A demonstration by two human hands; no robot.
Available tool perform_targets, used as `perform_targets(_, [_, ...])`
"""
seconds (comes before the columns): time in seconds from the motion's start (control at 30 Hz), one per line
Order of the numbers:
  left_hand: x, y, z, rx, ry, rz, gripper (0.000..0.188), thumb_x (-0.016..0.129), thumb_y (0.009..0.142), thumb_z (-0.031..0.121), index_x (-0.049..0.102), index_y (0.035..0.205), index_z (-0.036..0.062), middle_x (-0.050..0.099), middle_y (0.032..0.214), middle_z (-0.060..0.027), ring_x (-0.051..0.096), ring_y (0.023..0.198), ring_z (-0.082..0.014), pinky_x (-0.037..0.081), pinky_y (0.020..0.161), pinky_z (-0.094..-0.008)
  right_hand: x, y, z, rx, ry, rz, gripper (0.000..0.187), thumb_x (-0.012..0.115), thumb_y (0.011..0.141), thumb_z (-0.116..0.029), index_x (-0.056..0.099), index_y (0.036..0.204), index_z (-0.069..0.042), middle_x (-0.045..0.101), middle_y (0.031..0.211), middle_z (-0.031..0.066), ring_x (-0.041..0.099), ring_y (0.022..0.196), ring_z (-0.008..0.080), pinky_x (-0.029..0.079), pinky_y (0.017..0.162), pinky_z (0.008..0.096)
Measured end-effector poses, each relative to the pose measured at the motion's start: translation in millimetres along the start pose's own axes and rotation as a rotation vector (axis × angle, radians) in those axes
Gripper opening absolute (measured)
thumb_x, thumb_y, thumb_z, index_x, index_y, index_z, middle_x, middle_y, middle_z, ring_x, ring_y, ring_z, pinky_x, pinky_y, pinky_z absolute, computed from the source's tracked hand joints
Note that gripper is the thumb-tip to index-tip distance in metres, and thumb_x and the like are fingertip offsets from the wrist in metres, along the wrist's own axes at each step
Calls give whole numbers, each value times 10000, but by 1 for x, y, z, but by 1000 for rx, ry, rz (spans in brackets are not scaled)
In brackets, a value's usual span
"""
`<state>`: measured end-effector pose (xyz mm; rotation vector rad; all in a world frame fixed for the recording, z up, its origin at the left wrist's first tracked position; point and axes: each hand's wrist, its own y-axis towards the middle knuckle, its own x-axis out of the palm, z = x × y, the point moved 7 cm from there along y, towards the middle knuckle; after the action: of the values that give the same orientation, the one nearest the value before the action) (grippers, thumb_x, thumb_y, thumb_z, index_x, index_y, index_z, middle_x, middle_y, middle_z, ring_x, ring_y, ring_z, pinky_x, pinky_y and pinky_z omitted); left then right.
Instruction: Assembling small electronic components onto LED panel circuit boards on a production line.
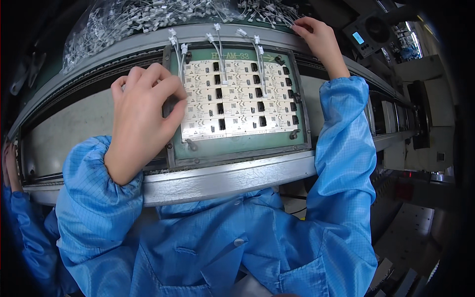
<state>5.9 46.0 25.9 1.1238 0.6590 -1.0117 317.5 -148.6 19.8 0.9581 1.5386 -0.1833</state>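
A green carrier (237, 146) in a dark frame holds rows of white labelled circuit modules (242, 108) with black components. My left hand (143, 106) is curled over the carrier's left edge. Its thumb and index fingertips come together beside the left column of modules; anything pinched there is hidden. Short white cables (262, 72) with connector plugs lie in pairs across the upper modules, their plugs over the far rail. My right hand (319, 42) reaches past the far right corner, thumb and forefinger pinched on a thin white cable at the edge of a loose pile (269, 12).
A plastic bag (104, 32) heaped with white cables lies beyond the far rail. Metal conveyor rails (232, 178) run along both sides of the carrier. A dark device with a lit display (358, 37) stands at far right. Another person's blue sleeve (27, 222) shows at left.
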Motion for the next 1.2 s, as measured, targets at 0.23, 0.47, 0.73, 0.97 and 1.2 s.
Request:
perform_targets(0.23, [-3, 0, -2, -14, 29, -3, 84, 705, 771, 88, 656, 835, 110, 586, 928, -12, 521, 972, -255, 345, 925, -448, -21, 3, 16, -90, -382, 119, 235, 682, 909, -214, 715, 1124, -126, 733, 963, 103, 694, 851, 211, 527, 794, 320])
perform_targets(0.47, [0, -2, -4, -15, 2, 13, 57, 709, 768, 97, 681, 817, 103, 598, 924, 11, 517, 974, -251, 343, 910, -435, -43, 4, 22, 148, 469, 173, 178, 622, 961, -126, 631, 1099, -14, 687, 850, 28, 632, 714, 95, 486, 620, 226])
perform_targets(0.73, [6, 2, -20, -137, -145, -19, 64, 727, 787, 138, 722, 848, 122, 604, 935, 32, 499, 987, -232, 335, 898, -394, -41, -19, -12, 259, 842, 149, 136, 676, 931, -114, 583, 1016, -63, 621, 750, -8, 541, 597, 56, 398, 528, 181])
perform_targets(0.97, [9, -1, -23, -148, -186, -91, 63, 743, 784, 154, 738, 837, 121, 602, 961, 16, 492, 1011, -246, 335, 925, -383, -32, -28, -11, 329, 983, 54, 95, 671, 944, -106, 602, 942, -40, 623, 794, 17, 543, 640, 67, 425, 569, 184])
perform_targets(1.2, [6, 1, -19, -112, -65, -64, 87, 754, 765, 147, 749, 850, 129, 604, 1015, 10, 482, 1036, -251, 328, 929, -387, -32, -29, -27, 283, 1061, -30, 176, 685, 920, -74, 635, 1064, 13, 624, 843, 24, 574, 736, 89, 462, 656, 200])
